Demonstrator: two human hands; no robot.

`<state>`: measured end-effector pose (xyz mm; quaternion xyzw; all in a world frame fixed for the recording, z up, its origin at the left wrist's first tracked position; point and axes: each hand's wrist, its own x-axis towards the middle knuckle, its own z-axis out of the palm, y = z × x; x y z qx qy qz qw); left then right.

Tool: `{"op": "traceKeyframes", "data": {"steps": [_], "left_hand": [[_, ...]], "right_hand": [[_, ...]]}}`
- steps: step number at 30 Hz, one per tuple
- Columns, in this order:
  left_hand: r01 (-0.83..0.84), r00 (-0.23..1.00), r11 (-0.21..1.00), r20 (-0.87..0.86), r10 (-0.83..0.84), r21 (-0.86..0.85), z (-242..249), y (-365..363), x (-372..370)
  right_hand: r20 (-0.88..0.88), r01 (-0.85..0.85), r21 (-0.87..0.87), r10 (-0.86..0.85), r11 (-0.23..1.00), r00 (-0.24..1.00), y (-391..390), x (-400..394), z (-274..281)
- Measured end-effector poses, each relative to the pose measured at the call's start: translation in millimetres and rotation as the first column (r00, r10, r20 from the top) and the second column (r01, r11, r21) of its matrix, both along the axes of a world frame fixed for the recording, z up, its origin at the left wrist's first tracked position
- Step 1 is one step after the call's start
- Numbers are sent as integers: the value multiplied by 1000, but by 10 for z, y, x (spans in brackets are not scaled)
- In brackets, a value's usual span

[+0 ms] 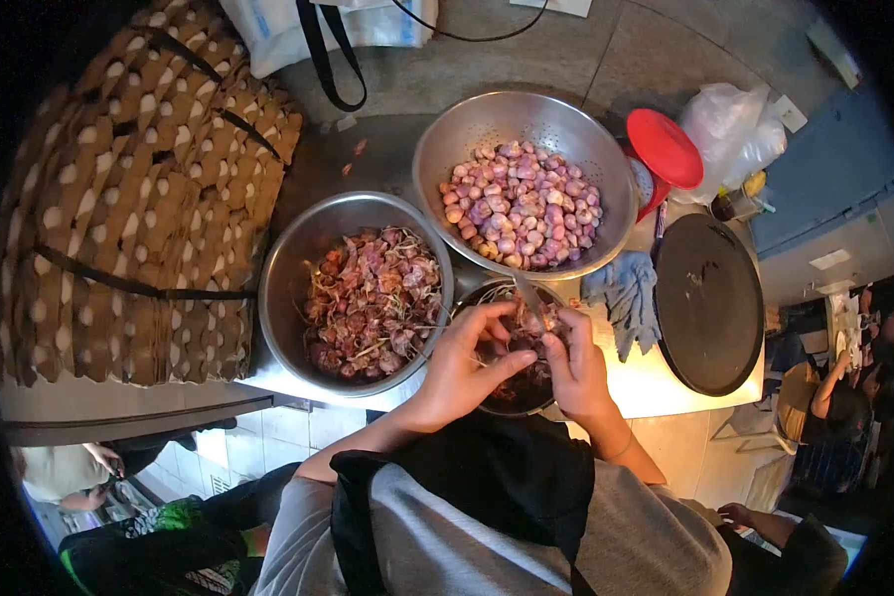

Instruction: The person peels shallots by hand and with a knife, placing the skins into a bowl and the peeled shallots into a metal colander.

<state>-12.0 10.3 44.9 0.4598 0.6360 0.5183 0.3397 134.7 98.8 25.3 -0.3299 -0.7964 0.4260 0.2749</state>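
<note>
Both hands meet over a dark bowl [512, 399] of reddish skins at the counter's near edge. My right hand [584, 372] is closed round a small knife [530, 300], its blade pointing away from me. My left hand [462, 370] has curled fingers and thumb around a reddish shallot [515, 326], partly hidden by the fingers and blade. To the left stands a steel bowl [280, 328] of unpeeled shallots [372, 303] with dry roots and skins. Behind the hands, a steel colander [432, 129] holds peeled pinkish shallots [526, 209].
Stacked egg trays [139, 209] tied with black straps rise at left. On the right lie blue gloves [626, 293], a round black tray [710, 318], a red-topped scale [666, 149] and plastic bags [730, 139]. Other people are at both lower sides.
</note>
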Motion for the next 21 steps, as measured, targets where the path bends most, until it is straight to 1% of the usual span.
{"op": "traceKeyframes", "data": {"steps": [1,2,3,4,5,6,9,10,12,13,15,16,18,21], "left_hand": [[-2,989,1000,149,0,15,-31,33,18],[-5,956,1000,294,-4,30,-86,71,32],[-8,902,999,431,-13,46,-165,95,31],[10,904,995,424,-53,103,-254,114,4],[7,873,996,486,-49,87,-306,103,3],[5,837,997,545,-43,71,-258,107,2],[18,745,1000,667,-26,18,-218,105,-11],[24,717,1000,697,-17,1,-216,101,-16],[45,518,999,855,-26,3,-230,103,-23],[57,406,998,913,-30,8,-243,106,-23],[48,417,997,905,-77,62,-310,113,-5],[45,423,995,900,-100,90,-328,116,3],[55,456,995,884,-104,89,-317,126,-5],[104,511,991,850,-129,89,-246,111,-27]], "right_hand": [[-24,-15,32,16,999,1000,-27,-28,-27],[-102,-42,110,53,993,993,-37,-57,-96],[-154,-77,-93,62,993,986,-60,-61,-81],[-207,-118,-289,58,950,977,-89,-54,-43],[-256,-162,-472,41,867,966,-116,-52,9],[-381,-264,-578,30,772,924,-125,-81,104],[-419,-336,-689,26,642,908,-57,-45,108],[-433,-366,-732,22,575,901,-35,-34,126],[-461,-420,-798,12,432,887,-1,-17,172],[-470,-432,-794,17,427,882,-11,-24,166],[-489,-453,-787,25,420,872,-43,-37,150],[-497,-470,-791,36,391,867,-32,-30,159],[-515,-503,-799,58,330,855,9,-9,187],[-511,-473,-797,-3,377,859,50,9,203]]}}
